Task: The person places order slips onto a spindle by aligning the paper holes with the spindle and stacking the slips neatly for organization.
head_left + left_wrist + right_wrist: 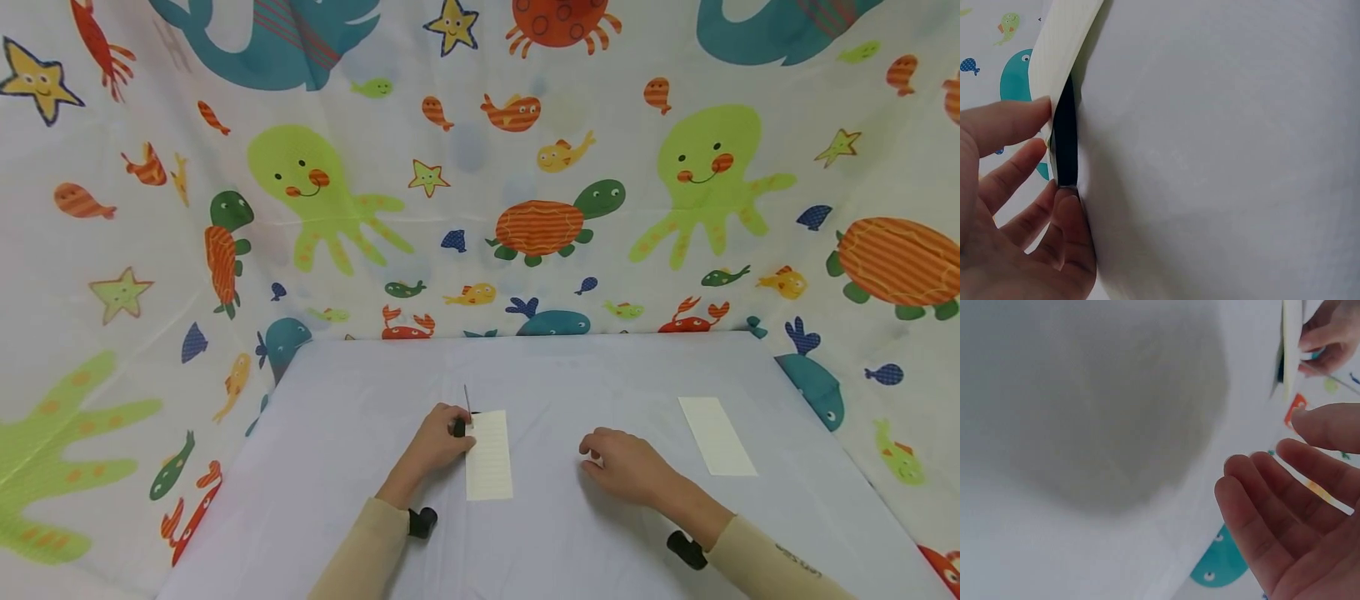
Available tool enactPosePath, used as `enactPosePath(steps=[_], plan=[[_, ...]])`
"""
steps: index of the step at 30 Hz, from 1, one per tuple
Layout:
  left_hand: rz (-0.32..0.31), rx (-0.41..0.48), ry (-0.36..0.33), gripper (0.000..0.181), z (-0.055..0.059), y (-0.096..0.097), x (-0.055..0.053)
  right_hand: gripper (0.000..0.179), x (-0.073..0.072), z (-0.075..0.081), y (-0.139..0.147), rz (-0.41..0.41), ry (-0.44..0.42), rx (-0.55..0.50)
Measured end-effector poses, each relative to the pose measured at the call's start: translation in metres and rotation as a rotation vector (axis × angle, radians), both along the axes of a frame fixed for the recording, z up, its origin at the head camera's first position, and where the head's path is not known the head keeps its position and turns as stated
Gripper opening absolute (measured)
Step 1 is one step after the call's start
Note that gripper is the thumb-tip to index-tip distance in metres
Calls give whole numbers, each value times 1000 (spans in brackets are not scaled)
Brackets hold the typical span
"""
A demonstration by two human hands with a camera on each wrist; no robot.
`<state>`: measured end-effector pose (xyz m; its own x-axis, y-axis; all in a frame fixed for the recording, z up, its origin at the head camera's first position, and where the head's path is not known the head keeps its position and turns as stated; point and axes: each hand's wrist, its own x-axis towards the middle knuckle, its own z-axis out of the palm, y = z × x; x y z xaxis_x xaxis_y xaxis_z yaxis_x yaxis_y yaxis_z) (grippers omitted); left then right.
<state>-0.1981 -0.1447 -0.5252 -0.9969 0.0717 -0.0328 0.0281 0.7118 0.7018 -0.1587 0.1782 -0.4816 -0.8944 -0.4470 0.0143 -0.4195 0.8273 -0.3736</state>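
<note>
My left hand is at the left long edge of a cream sheet of lined paper, near its top corner. In the left wrist view, the thumb and index finger pinch the edge of the paper. A dark flat object lies beneath the sheet, its end touching the other fingertips; its kind cannot be told. A thin rod sticks up past the paper's top corner beside that hand. My right hand hovers above the table to the right, holding nothing, fingers loosely bent.
A second cream paper strip lies on the white-covered table at the right. A curtain with printed sea animals hangs behind the table and along both sides. Black wrist cameras sit on both forearms.
</note>
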Motion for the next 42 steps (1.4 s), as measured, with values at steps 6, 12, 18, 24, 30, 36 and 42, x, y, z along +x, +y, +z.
enactPosePath(steps=[6, 12, 18, 24, 30, 36, 42], plan=[[4, -2, -3, 29, 0, 0, -1, 12, -7, -1, 23, -16, 41, 28], [10, -9, -9, 29, 0, 1, 0, 13, -16, -4, 49, -31, 71, 51], [18, -11, -1, 30, -2, 1, 1, 15, -26, -3, 71, -49, 73, 74], [14, -4, -1, 30, -3, 2, 2, 17, -33, -4, 92, -58, 93, 122], [9, -1, 8, 29, -2, 2, 5, 19, -41, -4, 118, -62, 67, 142], [9, -13, 18, 28, -2, 2, 5, 23, -46, -6, 143, -77, 14, 106], [17, -8, 16, 28, -2, 3, 5, 27, -50, -5, 163, -114, -36, 93]])
